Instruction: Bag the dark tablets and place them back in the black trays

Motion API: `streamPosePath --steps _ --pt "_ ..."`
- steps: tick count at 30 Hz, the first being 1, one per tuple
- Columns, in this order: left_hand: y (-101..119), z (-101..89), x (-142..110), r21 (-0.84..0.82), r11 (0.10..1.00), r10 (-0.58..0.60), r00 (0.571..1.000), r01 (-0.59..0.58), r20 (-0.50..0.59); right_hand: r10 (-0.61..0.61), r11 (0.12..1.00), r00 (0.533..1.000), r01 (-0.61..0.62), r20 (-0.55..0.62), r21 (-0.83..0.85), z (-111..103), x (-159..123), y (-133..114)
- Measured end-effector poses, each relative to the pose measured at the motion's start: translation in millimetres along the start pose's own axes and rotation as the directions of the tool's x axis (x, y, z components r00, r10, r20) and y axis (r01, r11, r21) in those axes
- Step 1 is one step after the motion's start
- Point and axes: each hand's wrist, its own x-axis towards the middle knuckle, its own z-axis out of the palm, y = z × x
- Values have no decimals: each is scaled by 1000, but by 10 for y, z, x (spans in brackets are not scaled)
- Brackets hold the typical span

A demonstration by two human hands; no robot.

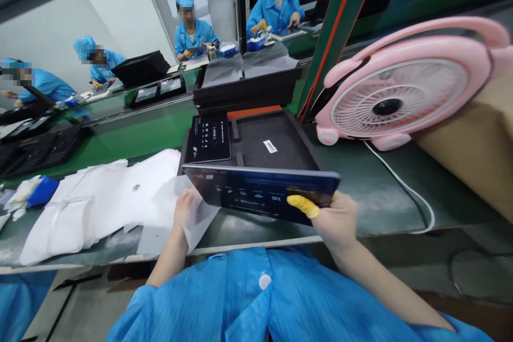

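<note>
My right hand (339, 219), with a yellow finger cot on one finger, grips the right end of a dark tablet (256, 195) held tilted up on its long edge. Printed icons and lettering show on the tablet's face. My left hand (185, 212) is closed on a thin, translucent white sleeve (203, 227) at the tablet's left end; whether the tablet's corner is inside it I cannot tell. Behind the held tablet lies a black tray (284, 133) with a second tablet (210, 138) in its left part. Left of my left hand spreads a pile of white sleeves (120, 192).
A pink fan (396, 96) stands at the right, its white cable (401, 187) running over the bench (372, 203). A green post (332, 37) rises behind the tray. A blue box (43, 191) sits far left. Several co-workers in blue work across the line.
</note>
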Motion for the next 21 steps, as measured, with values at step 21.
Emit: streamPosePath --steps 21 --pt "752 -127 -387 -74 704 697 666 -706 264 337 879 941 -324 25 351 731 60 396"
